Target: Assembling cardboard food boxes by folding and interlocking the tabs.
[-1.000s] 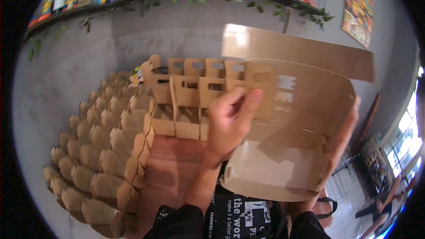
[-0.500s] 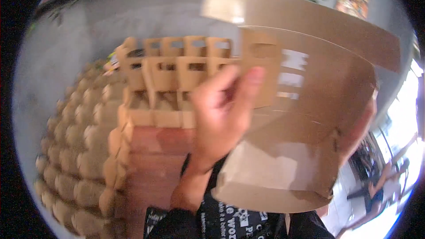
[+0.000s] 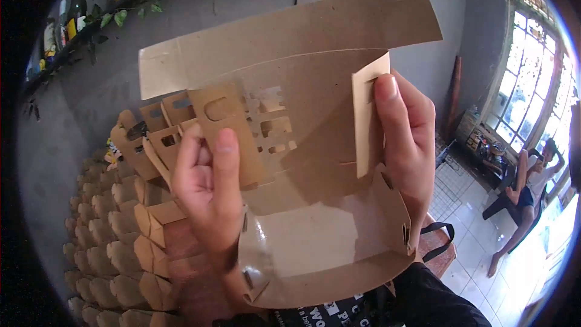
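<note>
Both hands hold up a partly folded brown cardboard box [image 3: 330, 281], its lid standing open away from me. My left hand [image 3: 209, 191] pinches the left side flap [image 3: 227, 139] of the lid, thumb on the near face and fingers behind. That flap has a curved slit. On the other side, my right hand [image 3: 408, 136] grips the right side flap [image 3: 365, 124], which is folded inward. Cut-out windows pierce the lid panel [image 3: 315, 115], and a long flap [image 3: 308, 30] runs along its top edge. The tray part hangs below, with its walls raised.
Many folded cardboard boxes [image 3: 100, 230] stand stacked at the left. Behind my left hand are handled cardboard carriers [image 3: 163, 130] on a reddish-brown table [image 3: 184, 260]. A shelf with bottles [image 3: 75, 9] and vines lines the wall. At far right a person [image 3: 526, 191] sits near a window.
The box has swung leftward and turned more squarely to me. My right hand, mostly hidden behind the box before, now shows gripping the right flap. My left hand moved left, still on its flap.
</note>
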Demonstrator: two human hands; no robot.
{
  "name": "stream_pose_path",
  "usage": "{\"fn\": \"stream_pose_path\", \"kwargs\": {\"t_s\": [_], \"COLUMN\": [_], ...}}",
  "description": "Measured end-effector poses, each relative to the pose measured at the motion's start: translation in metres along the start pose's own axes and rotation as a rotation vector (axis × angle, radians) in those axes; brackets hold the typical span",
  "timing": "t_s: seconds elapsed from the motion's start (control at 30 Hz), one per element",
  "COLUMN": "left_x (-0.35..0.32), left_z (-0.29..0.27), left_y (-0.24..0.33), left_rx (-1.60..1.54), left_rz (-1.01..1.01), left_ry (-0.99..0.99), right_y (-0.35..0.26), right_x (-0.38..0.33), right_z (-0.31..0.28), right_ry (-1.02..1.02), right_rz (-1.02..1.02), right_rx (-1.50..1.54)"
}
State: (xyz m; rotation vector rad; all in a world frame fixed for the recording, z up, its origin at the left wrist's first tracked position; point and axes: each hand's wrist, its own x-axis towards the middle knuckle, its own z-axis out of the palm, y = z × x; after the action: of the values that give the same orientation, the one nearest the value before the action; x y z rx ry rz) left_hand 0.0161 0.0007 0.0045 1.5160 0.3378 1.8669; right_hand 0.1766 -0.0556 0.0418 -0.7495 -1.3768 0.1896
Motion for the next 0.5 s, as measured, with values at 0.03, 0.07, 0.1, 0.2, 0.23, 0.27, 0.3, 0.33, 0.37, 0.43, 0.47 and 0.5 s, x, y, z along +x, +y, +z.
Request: {"fn": "stream_pose_path", "kwargs": {"t_s": [0.03, 0.07, 0.1, 0.2, 0.23, 0.27, 0.3, 0.33, 0.37, 0.43, 0.47, 0.5], "left_x": [0.002, 0.002, 0.003, 0.0, 0.0, -0.001, -0.001, 0.0, -0.001, 0.001, 0.002, 0.003], "left_z": [-0.005, -0.007, -0.009, -0.024, -0.03, -0.034, -0.033, -0.033, -0.033, -0.03, -0.026, -0.023], "left_y": [-0.004, -0.005, -0.006, -0.001, -0.004, -0.005, -0.005, -0.006, -0.008, -0.008, -0.008, -0.008], "left_rx": [0.014, 0.04, 0.021, 0.055, 0.054, 0.052, 0.03, 0.032, 0.047, 0.061, 0.09, 0.118], "left_rz": [0.008, 0.012, -0.043, -0.142, -0.17, -0.199, -0.183, -0.174, -0.178, -0.178, -0.181, -0.185], "left_ry": [-0.046, -0.046, -0.053, -0.136, -0.188, -0.24, -0.238, -0.242, -0.238, -0.238, -0.2, -0.162], "right_y": [0.006, 0.011, 0.016, 0.009, 0.007, 0.006, 0.006, 0.006, 0.006, 0.01, 0.011, 0.012], "right_x": [0.003, 0.004, 0.004, 0.003, 0.002, 0.001, 0.0, 0.001, 0.002, 0.004, 0.005, 0.005], "right_z": [-0.004, -0.006, -0.008, -0.011, -0.013, -0.014, -0.012, -0.013, -0.013, -0.02, -0.022, -0.023], "right_ry": [-0.026, -0.025, -0.034, -0.027, -0.045, -0.063, -0.063, -0.048, -0.033, -0.069, -0.109, -0.104], "right_rz": [0.0, 0.003, 0.017, 0.014, 0.034, 0.056, 0.056, 0.066, 0.077, 0.096, 0.123, 0.119], "right_rx": [-0.042, -0.016, -0.045, -0.088, -0.129, -0.172, -0.163, -0.133, -0.103, -0.105, -0.11, -0.111]}}
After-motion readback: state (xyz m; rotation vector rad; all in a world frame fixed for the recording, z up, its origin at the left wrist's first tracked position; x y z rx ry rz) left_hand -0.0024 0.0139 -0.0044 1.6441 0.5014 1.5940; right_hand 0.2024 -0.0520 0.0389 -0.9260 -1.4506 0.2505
